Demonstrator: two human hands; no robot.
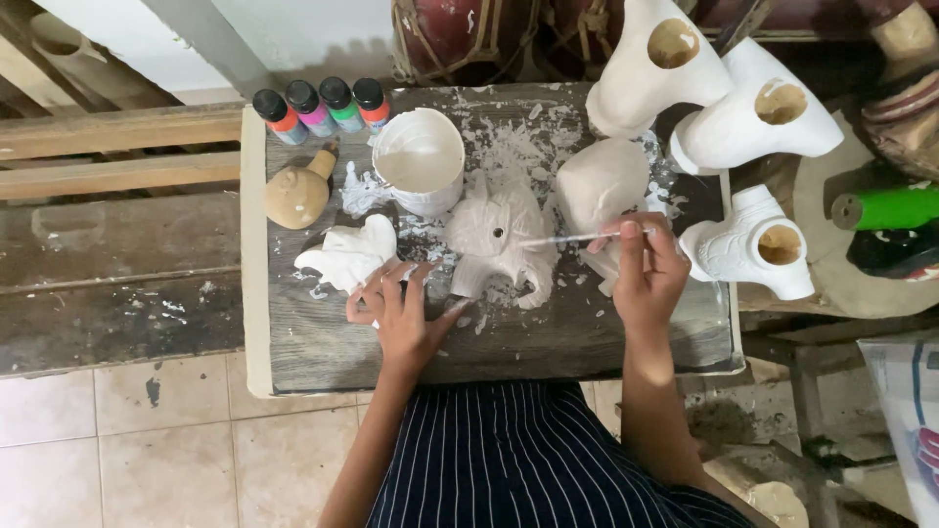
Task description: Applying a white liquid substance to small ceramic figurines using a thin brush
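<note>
white brush (572, 238) lies level, tip left, in right hand (646, 274).

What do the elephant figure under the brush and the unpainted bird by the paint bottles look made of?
Elephant figure: likely carved wood under a matte white primer coat, with a bare tan hole showing. Bird: bare pale wood, smooth and unpainted. The brush is in the right hand.

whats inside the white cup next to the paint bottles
The white cup holds white paint, filling it nearly to the rim. The surface is smooth and opaque, so anything beneath it, and the cup's bottom, is hidden. Dried white splatter surrounds it on the wooden board.
</note>
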